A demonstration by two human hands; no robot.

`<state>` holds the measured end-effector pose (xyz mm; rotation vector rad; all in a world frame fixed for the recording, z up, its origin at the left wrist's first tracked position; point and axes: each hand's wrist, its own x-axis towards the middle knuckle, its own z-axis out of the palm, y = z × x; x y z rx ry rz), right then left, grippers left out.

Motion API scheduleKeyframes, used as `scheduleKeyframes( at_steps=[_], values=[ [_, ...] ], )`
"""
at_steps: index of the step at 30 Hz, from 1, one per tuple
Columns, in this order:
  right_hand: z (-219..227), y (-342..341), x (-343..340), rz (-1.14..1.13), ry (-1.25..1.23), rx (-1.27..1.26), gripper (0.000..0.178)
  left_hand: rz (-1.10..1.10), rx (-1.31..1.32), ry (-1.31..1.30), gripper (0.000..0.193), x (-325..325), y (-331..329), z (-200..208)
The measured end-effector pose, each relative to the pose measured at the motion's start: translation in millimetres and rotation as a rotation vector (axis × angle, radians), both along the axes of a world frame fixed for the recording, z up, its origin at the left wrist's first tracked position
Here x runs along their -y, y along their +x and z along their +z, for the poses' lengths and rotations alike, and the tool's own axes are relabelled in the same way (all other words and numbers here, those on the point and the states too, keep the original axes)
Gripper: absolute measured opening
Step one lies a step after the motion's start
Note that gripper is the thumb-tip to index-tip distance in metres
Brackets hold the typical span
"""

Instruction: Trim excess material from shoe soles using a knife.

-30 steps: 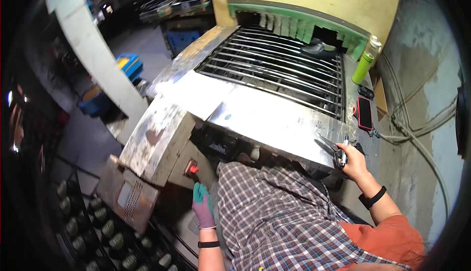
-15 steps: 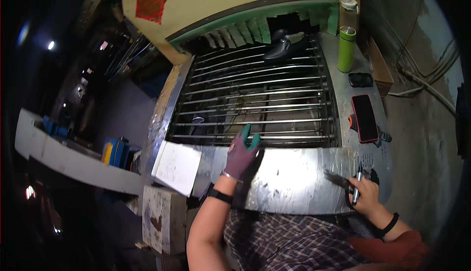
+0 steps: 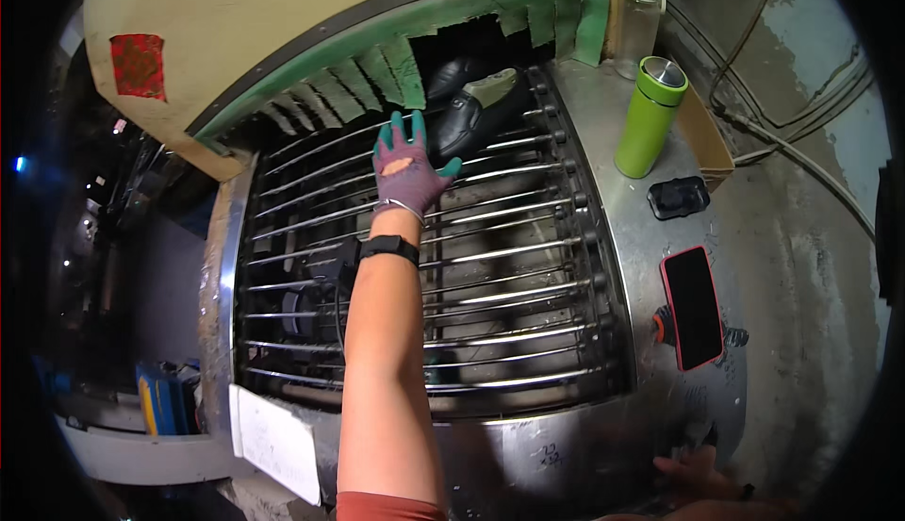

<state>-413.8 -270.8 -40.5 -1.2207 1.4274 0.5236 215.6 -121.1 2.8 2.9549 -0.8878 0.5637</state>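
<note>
I see the black shoe (image 3: 462, 125) lying on the metal rods (image 3: 500, 253), at the gap in the green curtain (image 3: 396, 70). My gloved left hand (image 3: 405, 170) is spread wide just beside its toe; I can't tell whether they touch. As I judge it, the hand has reached the shoe but has no grip yet. My right hand (image 3: 698, 474) is too dim to read. Nearer me, the rods leave room; the curtain's edge crowds the far side, and the green flask (image 3: 650, 117) stands right of the frame.
</note>
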Motion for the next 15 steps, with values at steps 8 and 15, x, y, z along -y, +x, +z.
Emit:
scheduleKeyframes(
  at_steps=[8, 15],
  values=[
    [19, -12, 26, -0.101, 0.299, 0.244, 0.051, 0.105, -0.217, 0.075, 0.062, 3, 0, -24],
    [38, 43, -1, 1.1, -0.99, 1.04, 0.047, 0.159, -0.863, -0.469, 0.052, -14, -113, 1]
  ],
)
